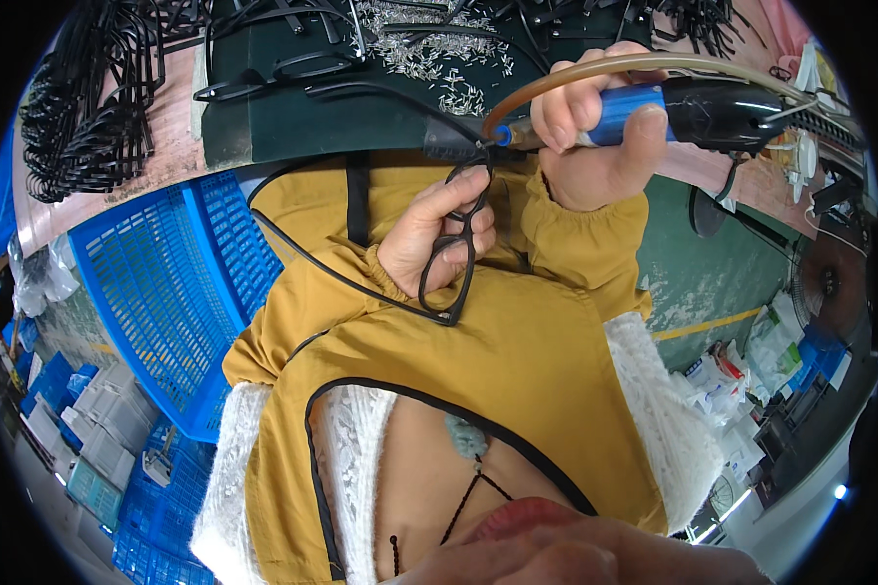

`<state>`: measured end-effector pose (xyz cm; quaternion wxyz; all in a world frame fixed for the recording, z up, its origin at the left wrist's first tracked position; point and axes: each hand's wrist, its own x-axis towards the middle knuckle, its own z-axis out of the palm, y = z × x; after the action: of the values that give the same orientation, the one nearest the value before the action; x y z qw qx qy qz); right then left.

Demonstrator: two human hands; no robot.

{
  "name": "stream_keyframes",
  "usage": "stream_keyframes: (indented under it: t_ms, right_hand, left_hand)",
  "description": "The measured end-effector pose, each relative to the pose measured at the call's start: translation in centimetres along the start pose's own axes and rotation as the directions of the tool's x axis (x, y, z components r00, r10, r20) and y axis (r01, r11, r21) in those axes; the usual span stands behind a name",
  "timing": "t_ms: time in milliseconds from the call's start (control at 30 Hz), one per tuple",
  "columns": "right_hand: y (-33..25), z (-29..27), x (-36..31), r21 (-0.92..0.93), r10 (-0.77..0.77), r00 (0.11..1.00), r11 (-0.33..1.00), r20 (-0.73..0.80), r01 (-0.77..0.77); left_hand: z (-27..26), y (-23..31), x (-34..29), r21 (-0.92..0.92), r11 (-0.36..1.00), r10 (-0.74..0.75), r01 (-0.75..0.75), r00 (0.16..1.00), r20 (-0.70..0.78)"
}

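My left hand (429, 234) is closed on a black eyeglass frame (470, 275), held in front of my chest with its rims turned sideways. One long temple of the frame sweeps out to the left; another black temple (380, 90) reaches over the bench edge to the hinge end. My right hand (605, 161) grips a blue and black powered screwdriver (717, 115) with a brown hose (595, 66) curving over it. Its blue nose meets the frame at the hinge, just above my left fingers. The exact contact at the tip is too small to make out.
Small silver metal pieces (415, 49) are heaped on the dark green bench mat (293, 127). Black glasses (312, 64) lie beside them. Bundled black frames (93, 107) fill the left end. A blue basket (151, 283) stands below left; a fan (824, 283) is at right.
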<state>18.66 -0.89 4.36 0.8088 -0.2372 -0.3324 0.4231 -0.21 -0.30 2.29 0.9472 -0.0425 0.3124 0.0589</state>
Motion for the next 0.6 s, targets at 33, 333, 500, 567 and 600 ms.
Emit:
stream_keyframes:
  t_ms: [33, 333, 500, 567, 600]
  right_hand:
    - [0.1, 0.1, -0.1, -0.009, 0.011, 0.999, 1.000, 0.045, -0.010]
    - [1.1, 0.1, 0.1, -0.051, 0.067, 0.998, 0.997, 0.020, -0.066]
    - [0.7, -1.6, 1.9, 0.052, 0.172, 0.974, 0.982, 0.145, -0.182]
    - [0.5, -1.9, 4.0, 0.144, 0.175, 0.976, 0.971, 0.130, -0.193]
    - [0.2, -1.9, 4.6, 0.090, 0.101, 0.994, 0.991, -0.039, -0.097]
  left_hand:
    - [0.0, 0.0, 0.0, 0.005, 1.000, 0.002, -0.002, 1.000, 0.012]
    - [-0.4, 0.2, 0.3, -0.048, 0.999, -0.006, 0.012, 0.992, 0.123]
    - [-0.3, 0.1, 0.3, 0.071, 0.997, -0.012, 0.010, 1.000, 0.024]
    - [-0.1, 0.2, -0.1, 0.144, 0.990, 0.002, -0.002, 1.000, -0.004]
    - [0.1, 0.3, -0.4, 0.169, 0.986, 0.010, -0.008, 1.000, -0.009]
